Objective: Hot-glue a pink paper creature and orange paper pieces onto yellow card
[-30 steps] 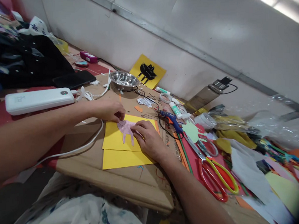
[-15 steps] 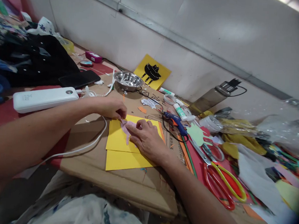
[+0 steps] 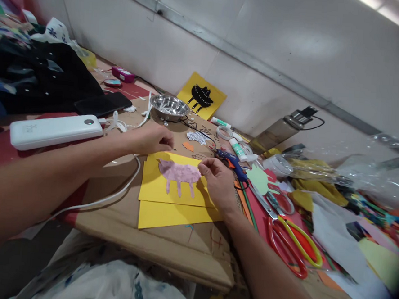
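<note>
A pink sheep-shaped paper cutout (image 3: pixel 181 173) with stubby legs and a darker head lies on a yellow card (image 3: pixel 149 189). Under that card, a second yellow card (image 3: pixel 168 217) sticks out toward me. My right hand (image 3: pixel 219 182) pinches thumb and forefinger at the cutout's right edge, its side resting over the card. Above the card's upper left edge, my left hand (image 3: pixel 159 139) is apart from the cutout with its fingers curled together. Whatever may be between those fingertips is hidden.
A white power bank (image 3: pixel 55 131) with a cable lies left, near a steel bowl (image 3: pixel 170 108). To the right are a blue glue gun (image 3: pixel 232 163), large scissors (image 3: pixel 289 231), glue sticks and paper scraps. A bottle (image 3: pixel 282 129) leans against the wall.
Both hands have drawn away from the cutout's head. The left lifted up and slightly right; the right slid right to the cutout's edge. The whole pink shape is now uncovered.
</note>
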The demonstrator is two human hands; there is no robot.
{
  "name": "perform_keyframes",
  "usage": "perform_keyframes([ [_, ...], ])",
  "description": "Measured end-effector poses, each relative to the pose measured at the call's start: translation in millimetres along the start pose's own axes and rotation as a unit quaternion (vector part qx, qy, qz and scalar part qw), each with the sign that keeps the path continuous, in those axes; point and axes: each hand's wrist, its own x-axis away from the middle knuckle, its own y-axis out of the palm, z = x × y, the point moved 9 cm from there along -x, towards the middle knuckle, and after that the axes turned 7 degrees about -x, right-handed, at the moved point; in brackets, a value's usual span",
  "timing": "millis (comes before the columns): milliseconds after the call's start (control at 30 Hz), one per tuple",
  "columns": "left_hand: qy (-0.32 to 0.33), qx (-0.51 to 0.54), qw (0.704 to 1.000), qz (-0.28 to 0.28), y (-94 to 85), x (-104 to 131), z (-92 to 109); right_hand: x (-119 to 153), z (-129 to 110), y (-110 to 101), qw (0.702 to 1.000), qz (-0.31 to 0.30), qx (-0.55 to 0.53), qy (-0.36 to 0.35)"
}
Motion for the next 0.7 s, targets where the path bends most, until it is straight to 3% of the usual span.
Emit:
perform_keyframes([
  [167, -0.005, 0.074, 0.995, 0.068, -9.6, 1.9, 26.5, 1.3, 2.8, 1.5, 0.996, -0.006, -0.082, 0.041],
  [300, -0.023, 0.143, 0.988, 0.062, 3.2, 3.9, 39.4, 5.6, 12.5, 14.6, 0.980, -0.033, -0.163, 0.110],
  [433, -0.061, 0.211, 0.973, 0.073, 11.5, 6.1, 39.5, 14.1, 20.2, 30.1, 0.940, -0.064, -0.275, 0.194],
  [500, -0.075, 0.234, 0.967, 0.073, 13.0, 7.1, 40.0, 16.5, 15.6, 34.7, 0.929, -0.079, -0.304, 0.196],
  [700, -0.090, 0.236, 0.963, 0.098, 6.7, 10.8, 43.9, 18.6, -0.4, 36.7, 0.935, -0.087, -0.315, 0.139],
])
